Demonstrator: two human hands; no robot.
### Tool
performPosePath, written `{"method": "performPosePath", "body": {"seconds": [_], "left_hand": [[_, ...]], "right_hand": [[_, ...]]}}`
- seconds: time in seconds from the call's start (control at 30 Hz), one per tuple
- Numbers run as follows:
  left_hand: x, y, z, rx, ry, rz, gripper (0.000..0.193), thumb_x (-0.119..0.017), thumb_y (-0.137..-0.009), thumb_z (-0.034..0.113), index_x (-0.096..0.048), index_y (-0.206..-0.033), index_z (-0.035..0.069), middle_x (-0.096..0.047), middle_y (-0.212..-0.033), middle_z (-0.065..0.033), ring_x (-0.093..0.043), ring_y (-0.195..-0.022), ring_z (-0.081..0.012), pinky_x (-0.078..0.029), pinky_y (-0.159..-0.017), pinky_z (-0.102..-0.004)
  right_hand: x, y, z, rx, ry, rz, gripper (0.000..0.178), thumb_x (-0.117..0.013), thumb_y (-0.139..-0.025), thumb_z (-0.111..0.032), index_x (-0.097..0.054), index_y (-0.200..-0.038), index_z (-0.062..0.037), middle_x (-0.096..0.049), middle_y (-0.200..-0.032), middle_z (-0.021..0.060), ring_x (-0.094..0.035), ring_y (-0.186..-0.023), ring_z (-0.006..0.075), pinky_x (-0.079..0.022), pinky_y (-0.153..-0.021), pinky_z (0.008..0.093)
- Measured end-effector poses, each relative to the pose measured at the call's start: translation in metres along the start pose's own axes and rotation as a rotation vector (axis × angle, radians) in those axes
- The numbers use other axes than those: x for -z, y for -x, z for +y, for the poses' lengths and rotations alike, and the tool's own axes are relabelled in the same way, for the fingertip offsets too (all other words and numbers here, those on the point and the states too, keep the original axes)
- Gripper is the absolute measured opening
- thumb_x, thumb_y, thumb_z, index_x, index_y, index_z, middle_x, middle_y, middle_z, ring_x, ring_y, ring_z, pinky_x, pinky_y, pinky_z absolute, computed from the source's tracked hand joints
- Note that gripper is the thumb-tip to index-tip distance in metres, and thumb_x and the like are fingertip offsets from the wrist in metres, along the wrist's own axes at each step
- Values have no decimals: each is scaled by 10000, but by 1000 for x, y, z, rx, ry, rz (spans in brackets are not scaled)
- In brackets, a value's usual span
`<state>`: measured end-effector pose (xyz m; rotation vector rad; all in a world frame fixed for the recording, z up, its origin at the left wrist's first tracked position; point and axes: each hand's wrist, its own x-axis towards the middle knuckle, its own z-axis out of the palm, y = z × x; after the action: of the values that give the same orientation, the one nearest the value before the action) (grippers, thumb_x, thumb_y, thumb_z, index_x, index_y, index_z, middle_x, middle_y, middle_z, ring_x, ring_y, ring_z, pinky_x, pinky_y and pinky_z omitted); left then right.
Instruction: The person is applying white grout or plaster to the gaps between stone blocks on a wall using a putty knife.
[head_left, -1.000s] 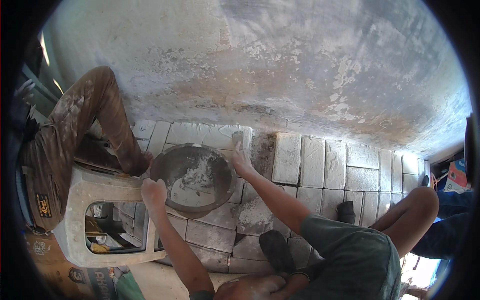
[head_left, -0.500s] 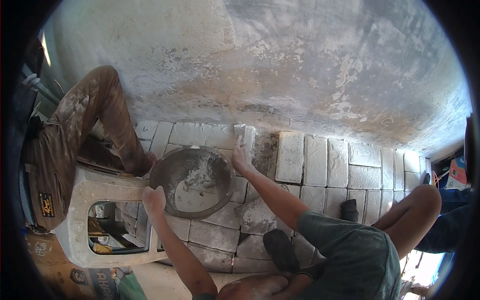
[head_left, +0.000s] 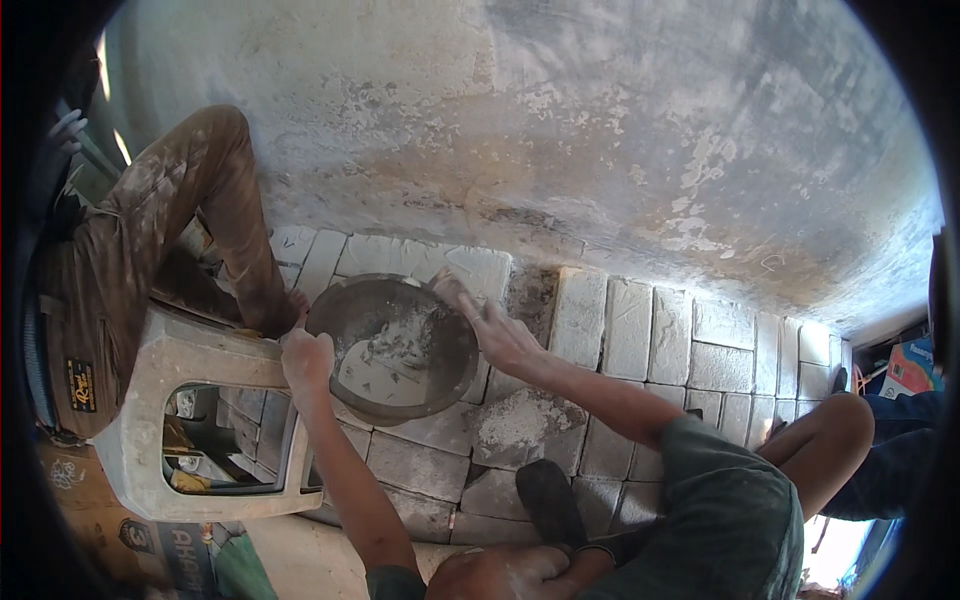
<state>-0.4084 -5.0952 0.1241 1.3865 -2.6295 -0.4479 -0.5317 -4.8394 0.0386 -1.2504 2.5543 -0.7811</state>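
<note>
A round dark-grey basin (head_left: 455, 385) rests tilted on the paving blocks, with pale grey wet plaster (head_left: 380, 375) pooled in it and drier lumps on its inner side. My left hand (head_left: 307, 358) is closed on its left rim. At the upper right rim my right hand (head_left: 500, 335) is closed, its fingers pointing toward the basin's far edge. It seems to hold a small flat scraper, mostly hidden by the hand and rim.
A worn plastic stool (head_left: 140, 440) lies on its side at left, near a seated person's brown trousers (head_left: 215, 190). Ahead rises a patchy plastered wall (head_left: 600, 130). Light paving blocks (head_left: 630, 330) cover the floor; spilled powder (head_left: 525, 420) and a dark shoe (head_left: 550, 500) lie nearer.
My right hand has moved from the blocks beyond the basin leftward and down to its rim, bringing the flat scraper along. My left hand keeps its hold on the rim.
</note>
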Motion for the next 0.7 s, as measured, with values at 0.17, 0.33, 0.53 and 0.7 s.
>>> {"method": "performPosePath", "body": {"seconds": [0.17,0.33,0.53,0.7], "left_hand": [[-2,8,-12,-21,-29,73,337,-485,-733,193,-573,-893,-90,-581,-918,-308,-567,-907,-431,-432,-833,-459],[-8,24,-29,72,-3,96,327,-495,-736,195,-552,-867,-100,-583,-907,-303,-551,-899,-453,-419,-815,-480],[-10,50,-32,178,115,168,364,-508,-730,189,-543,-914,-123,-571,-926,-319,-529,-934,-465,-404,-838,-477],[-11,55,-46,318,123,94,408,-517,-727,201,-533,-971,-126,-554,-1002,-322,-518,-987,-452,-393,-868,-463]], "right_hand": [[-84,-22,52,-363,-81,25,627,-438,-802,-44,-192,-1374,26,-439,-1127,332,-549,-806,461,-470,-739,476],[-118,-57,46,-176,-311,4,665,-503,-818,-74,-140,-1352,86,-497,-1110,341,-563,-909,447,-475,-731,484],[-120,-134,51,-529,-408,-8,628,-426,-827,-32,-106,-1340,134,-550,-1019,333,-582,-893,431,-479,-702,493],[-133,-158,49,-642,-408,65,667,-406,-795,14,-93,-1382,65,-458,-1130,379,-529,-975,465,-449,-784,497]]}}
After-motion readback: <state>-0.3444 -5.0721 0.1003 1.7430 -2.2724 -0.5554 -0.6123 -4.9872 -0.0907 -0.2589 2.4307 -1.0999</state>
